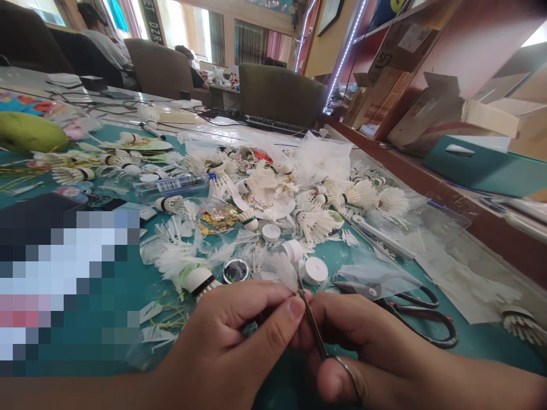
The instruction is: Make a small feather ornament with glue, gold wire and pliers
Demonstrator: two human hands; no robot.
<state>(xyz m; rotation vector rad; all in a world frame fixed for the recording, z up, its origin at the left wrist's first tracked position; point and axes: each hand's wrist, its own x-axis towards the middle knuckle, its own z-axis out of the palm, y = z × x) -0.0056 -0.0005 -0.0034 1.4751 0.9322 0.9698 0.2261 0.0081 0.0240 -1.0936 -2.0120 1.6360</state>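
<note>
Two letters (pixel 382 60), "SF", on a cardboard box (pixel 401 51); gold bits (pixel 219 218) in clear plastic (pixel 213 205). Pinching a white feather (pixel 285 270) with the left hand (pixel 248 330), gripping scissors (pixel 315 327) with the right hand (pixel 370 336).

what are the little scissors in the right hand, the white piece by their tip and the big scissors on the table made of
Small scissors: metal, probably steel, going by the thin, glinting edges. White piece: likely feather, matte, thin and slightly see-through. Large scissors: dull dark metal around the pivot; smooth black handles look plastic, perhaps rubber-coated.
</note>
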